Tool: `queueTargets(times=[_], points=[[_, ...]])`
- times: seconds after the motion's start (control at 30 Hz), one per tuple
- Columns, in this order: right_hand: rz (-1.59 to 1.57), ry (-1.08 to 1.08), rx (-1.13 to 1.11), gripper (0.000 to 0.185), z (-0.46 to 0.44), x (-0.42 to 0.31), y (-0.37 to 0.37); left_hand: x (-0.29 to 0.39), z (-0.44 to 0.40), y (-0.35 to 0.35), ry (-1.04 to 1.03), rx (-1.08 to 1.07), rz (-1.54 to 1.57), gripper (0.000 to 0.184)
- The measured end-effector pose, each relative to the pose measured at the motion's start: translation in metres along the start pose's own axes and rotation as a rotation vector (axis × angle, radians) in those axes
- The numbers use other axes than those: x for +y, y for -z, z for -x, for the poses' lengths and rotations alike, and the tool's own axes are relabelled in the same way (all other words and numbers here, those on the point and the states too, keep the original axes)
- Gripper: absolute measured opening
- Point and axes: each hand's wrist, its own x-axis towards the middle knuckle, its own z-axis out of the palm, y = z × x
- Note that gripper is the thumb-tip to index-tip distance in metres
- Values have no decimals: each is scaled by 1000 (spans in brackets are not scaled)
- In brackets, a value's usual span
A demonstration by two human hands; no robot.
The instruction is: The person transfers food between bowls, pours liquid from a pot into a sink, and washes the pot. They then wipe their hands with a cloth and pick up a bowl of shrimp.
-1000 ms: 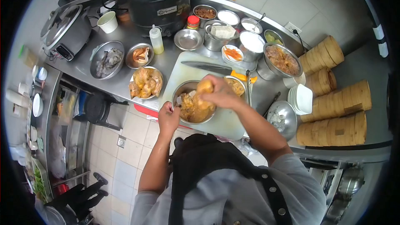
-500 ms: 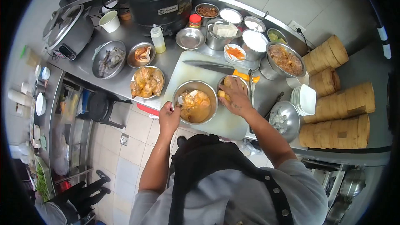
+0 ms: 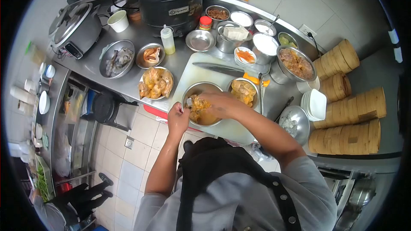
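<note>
The left hand (image 3: 177,117) clenches the bowl (image 3: 204,87) at its left edge, seemingly to steady it on the board (image 3: 193,75), while the right hand (image 3: 220,104) reaches inside, its hidden fingers leaving their grip untold. The meat (image 3: 198,114) lies between the hands; a second bowl (image 3: 256,102) stands just right, apparently for easy reach, with a knife (image 3: 218,69) farther off, clear of both wrists.

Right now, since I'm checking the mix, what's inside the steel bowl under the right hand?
Orange-brown food and the right hand show inside the steel bowl. Whatever lies beneath that hand and food is hidden.
</note>
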Motion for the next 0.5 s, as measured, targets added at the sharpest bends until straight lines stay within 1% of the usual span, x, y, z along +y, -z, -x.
queueTargets(times=[0.07, 0.1, 0.17, 0.2, 0.27, 0.3, 0.37, 0.4, 0.47, 0.5], points=[[344, -59, -66, 61, -41, 20, -37, 12, 5, 1, -4, 45, -97, 21], [346, -59, -66, 61, -48, 18, -39, 10, 6, -1, -5, 45, -96, 21], [483, -112, -230, 52, -59, 13, -39, 4, 6, -6, -44, 100, -49, 21], [489, -105, -234, 52, -64, 18, -44, 1, 6, -7, -42, 110, -45, 21], [557, -142, -302, 41, -69, 20, -50, -1, 5, -8, -76, 135, -34, 20], [562, -137, -306, 41, -67, 23, -51, -3, 3, -8, -73, 141, -31, 20], [533, -90, -220, 41, -52, -9, -26, -7, 1, -8, -59, 115, -74, 21], [537, -84, -222, 41, -49, -6, -29, -7, 2, -7, -58, 122, -72, 21], [632, 12, -60, 36, -43, -1, -36, -3, 3, -7, -53, 139, -68, 24], [634, 15, -60, 36, -39, 4, -37, -2, 4, -6, -54, 143, -67, 24]])
